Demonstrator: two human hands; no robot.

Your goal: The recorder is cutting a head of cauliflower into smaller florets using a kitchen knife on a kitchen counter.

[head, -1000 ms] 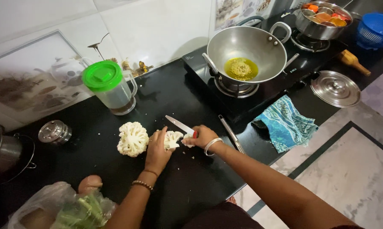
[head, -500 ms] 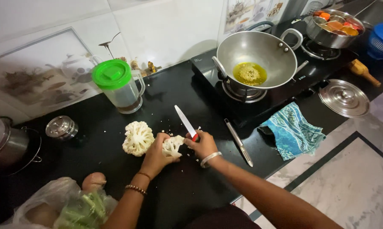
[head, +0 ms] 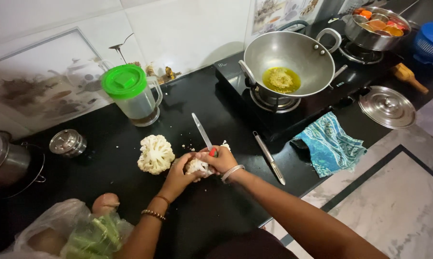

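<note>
Two hands meet mid-counter: our left hand (head: 178, 175) cups a cauliflower piece (head: 197, 166) w/ fingers closed round it, our right hand (head: 222, 159) is wrapped tight on a knife (head: 203, 133), blade pointing away toward the wall. Just left lies a bigger cauliflower chunk (head: 155, 153), w/ a green-lid jug (head: 132, 95) behind; right lie a steel utensil (head: 269, 158), blue cloth (head: 328, 144) and stove w/ wok (head: 288, 62). Bare black counter (head: 211, 216) runs from our wrists to the near edge, bag of greens (head: 67, 235) at its left corner.
</note>
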